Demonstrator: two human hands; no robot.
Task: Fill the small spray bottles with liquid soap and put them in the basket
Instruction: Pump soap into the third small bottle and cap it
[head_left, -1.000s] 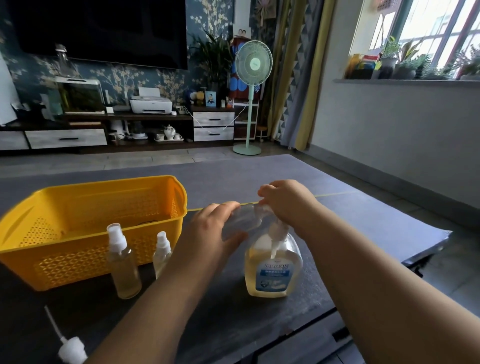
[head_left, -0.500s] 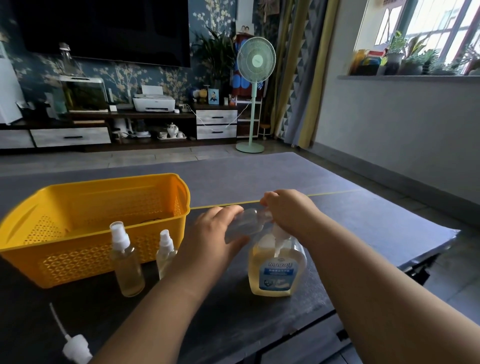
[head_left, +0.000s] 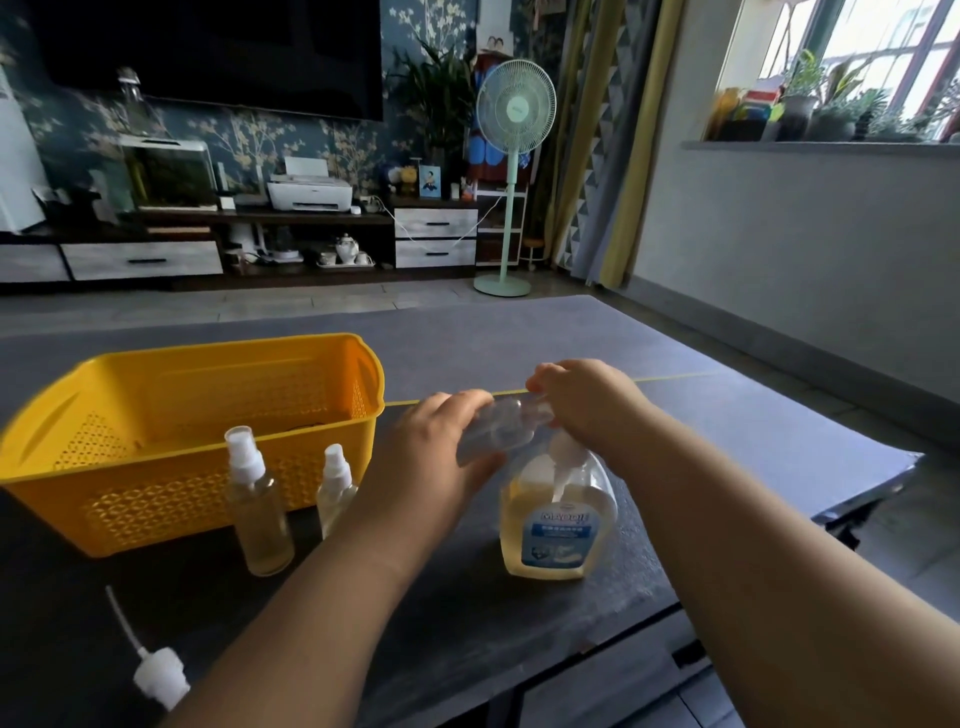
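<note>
The left hand (head_left: 441, 457) wraps its fingers round a small clear uncapped plastic bottle (head_left: 493, 431), held tilted, almost on its side, with its mouth up against the spout of the large clear pump bottle of amber liquid soap (head_left: 558, 519). The right hand (head_left: 587, 405) sits curled over that bottle's pump head, which it hides. Whether soap is flowing cannot be made out. To do this step well, the small mouth should stay right under the spout, and the pump should go down in slow, full strokes so the thick soap runs in and does not smear the neck. The small bottle's base should hang lower than its mouth, and the soap bottle should stay flat on the dark grey tabletop (head_left: 519, 634). By count there are three small bottles. One is in hand. A taller capped spray bottle (head_left: 260, 504), yellowish inside, and a shorter capped spray bottle (head_left: 335, 488) stand on the table just in front of the yellow perforated plastic basket (head_left: 171, 499). There is one soap bottle, one basket, and one loose white spray cap with a dip tube (head_left: 161, 675), which lies near the table's front edge.
</note>
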